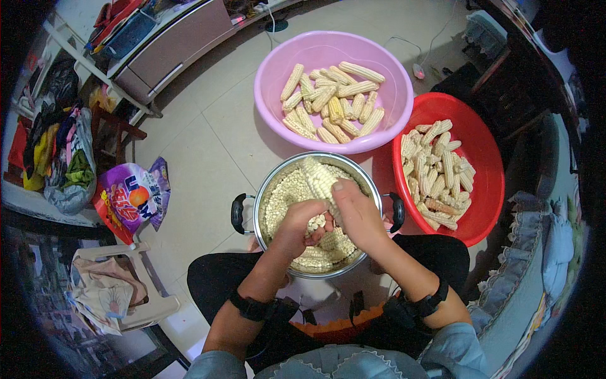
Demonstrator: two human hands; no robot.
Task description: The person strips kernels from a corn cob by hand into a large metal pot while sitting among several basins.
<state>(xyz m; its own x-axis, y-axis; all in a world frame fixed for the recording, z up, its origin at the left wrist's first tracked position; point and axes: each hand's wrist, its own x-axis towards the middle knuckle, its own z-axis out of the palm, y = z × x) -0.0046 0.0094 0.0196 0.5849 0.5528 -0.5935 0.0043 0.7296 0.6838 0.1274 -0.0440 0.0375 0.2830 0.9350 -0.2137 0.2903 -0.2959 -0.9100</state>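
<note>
Both my hands are over a steel pot point(256, 215) with black side handles, between my knees. Pale loose corn kernels point(284, 192) fill much of it. My right hand point(357, 213) grips an ear of white corn point(319, 177), its thumb along the side. The ear tilts up and away, its far tip blurred. My left hand point(303, 225) curls around several loose kernels point(316, 222) beside the ear's lower part. Whether its hidden fingers also touch the ear, I cannot tell.
Beyond the pot stands a pink basin point(397, 90) of pale corn cobs. A red basin point(487, 194) with more cobs is at right. On the left are a purple snack bag point(130, 194) and a plastic stool point(161, 308) with cloth on it. A cabinet point(175, 47) is farther back.
</note>
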